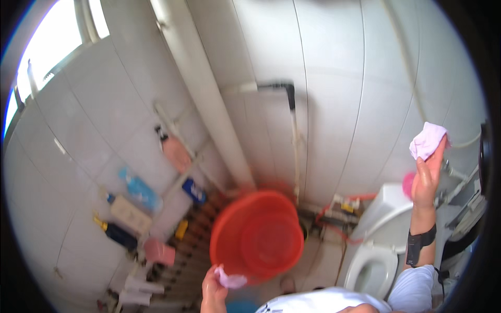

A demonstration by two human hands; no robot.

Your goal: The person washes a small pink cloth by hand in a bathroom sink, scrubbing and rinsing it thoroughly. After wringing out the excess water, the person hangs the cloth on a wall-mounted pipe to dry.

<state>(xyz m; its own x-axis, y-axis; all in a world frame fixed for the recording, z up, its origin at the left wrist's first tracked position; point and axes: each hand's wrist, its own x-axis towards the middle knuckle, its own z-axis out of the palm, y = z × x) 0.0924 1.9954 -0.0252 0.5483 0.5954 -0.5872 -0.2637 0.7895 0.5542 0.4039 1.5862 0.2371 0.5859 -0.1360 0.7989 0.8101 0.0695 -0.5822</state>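
Observation:
My right hand (424, 184) is raised at the right, above the toilet. Its fingers and thumb hold a pale pink cloth (427, 140), which is folded or bunched over the fingertips. At the bottom of the view, my left hand (213, 291) grips a small pink cloth (232, 279) that hangs out to the right of the fingers. This cloth is by the near rim of a red plastic basin (220, 231). Another round red shape shows inside the basin; blur hides what it is.
A toilet (370, 270) with a white tank stands at the right. Bottles, among them a blue bottle (141, 189) and a pink pump bottle (175, 153), line the left wall beside a pink container (159, 251). A thick white pipe (203, 86) runs down the corner.

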